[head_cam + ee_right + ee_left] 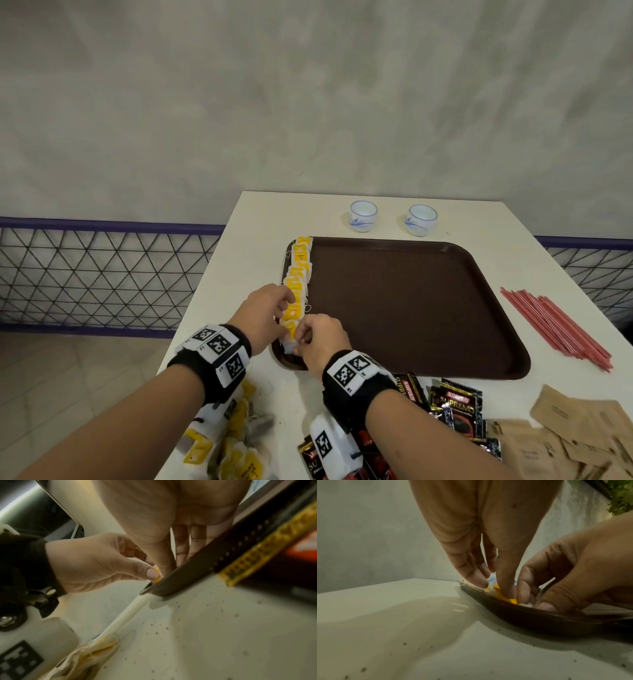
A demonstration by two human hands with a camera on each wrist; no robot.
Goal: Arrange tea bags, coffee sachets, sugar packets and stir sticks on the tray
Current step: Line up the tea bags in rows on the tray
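Both our hands, left hand (pixel 263 317) and right hand (pixel 320 339), pinch tea bags (pixel 297 291) at the tray (pixel 411 308)'s near-left corner; a nudge could topple the row.

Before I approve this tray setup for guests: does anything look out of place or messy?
Mostly tidy. The tea bags line the brown tray's left rim, a few strings straggling over it. Both hands, left hand and right hand, pinch the nearest bags.
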